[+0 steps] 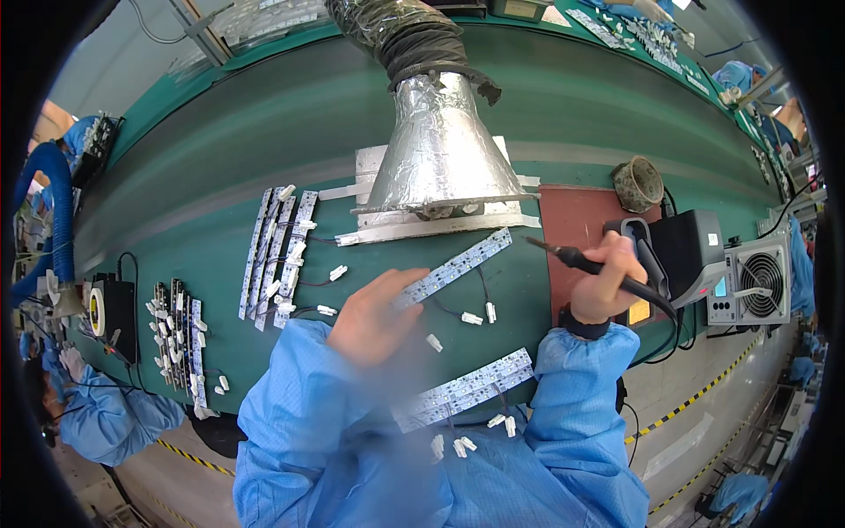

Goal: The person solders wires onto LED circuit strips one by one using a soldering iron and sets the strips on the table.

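My left hand (377,319) pinches the near left end of a narrow LED strip board (466,264), which slants up to the right over the green bench. A thin wire with white connectors (490,312) trails from the board. In my right hand (607,277) is a soldering iron (574,257), its dark tip pointing left, a little apart from the board's far end. Closer to my body lies a group of similar strip boards (480,383) with wired connectors. Left of my left hand, several more boards (255,255) lie side by side. A faint blur covers part of my left sleeve.
A foil-covered fume funnel (444,141) hangs just beyond the board. On the right stand a soldering station (691,255), a fan unit (759,282) and a crusty cup (637,183) by a reddish mat (563,220). More boards (180,339) lie far left, near a co-worker (114,414).
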Action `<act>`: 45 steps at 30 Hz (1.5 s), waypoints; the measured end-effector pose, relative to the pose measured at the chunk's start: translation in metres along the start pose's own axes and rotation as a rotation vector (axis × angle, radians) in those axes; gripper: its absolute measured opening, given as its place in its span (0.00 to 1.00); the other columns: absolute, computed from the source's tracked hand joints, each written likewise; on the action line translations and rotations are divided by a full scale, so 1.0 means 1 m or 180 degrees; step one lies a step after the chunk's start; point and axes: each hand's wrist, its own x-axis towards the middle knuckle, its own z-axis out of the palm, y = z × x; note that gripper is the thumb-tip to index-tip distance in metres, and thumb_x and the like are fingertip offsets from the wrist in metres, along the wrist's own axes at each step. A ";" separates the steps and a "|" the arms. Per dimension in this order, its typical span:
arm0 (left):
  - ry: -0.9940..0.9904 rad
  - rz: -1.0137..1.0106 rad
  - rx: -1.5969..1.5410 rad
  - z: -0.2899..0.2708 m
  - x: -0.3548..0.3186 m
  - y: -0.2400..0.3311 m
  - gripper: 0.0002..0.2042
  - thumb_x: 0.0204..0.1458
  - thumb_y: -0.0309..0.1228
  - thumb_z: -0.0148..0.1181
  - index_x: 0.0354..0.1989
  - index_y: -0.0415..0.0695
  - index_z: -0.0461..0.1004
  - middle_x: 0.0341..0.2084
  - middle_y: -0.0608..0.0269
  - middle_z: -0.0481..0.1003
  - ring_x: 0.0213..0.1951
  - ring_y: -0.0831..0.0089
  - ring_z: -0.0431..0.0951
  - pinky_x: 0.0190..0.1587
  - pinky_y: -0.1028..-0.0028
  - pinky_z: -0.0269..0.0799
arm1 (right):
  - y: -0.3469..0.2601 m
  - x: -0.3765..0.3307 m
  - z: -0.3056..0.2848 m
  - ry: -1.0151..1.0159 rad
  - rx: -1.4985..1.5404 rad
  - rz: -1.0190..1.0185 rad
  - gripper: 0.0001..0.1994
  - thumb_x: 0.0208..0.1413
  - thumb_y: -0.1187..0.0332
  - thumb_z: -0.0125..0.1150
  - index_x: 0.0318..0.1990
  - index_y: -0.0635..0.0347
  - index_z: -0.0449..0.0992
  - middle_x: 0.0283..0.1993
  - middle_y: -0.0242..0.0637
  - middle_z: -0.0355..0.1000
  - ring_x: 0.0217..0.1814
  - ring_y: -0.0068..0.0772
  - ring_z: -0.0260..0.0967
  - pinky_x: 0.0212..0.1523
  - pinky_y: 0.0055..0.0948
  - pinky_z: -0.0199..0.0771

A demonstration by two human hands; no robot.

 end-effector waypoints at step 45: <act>0.0671 0.0592 0.2955 -0.104 -0.060 -0.063 0.45 0.32 0.51 0.81 0.64 0.49 0.72 0.70 0.42 0.59 0.70 0.40 0.59 0.71 0.44 0.53 | -0.002 0.000 -0.006 0.0221 0.0218 0.0074 0.23 0.69 0.70 0.50 0.18 0.69 0.69 0.17 0.34 0.63 0.23 0.22 0.55 0.29 0.27 0.54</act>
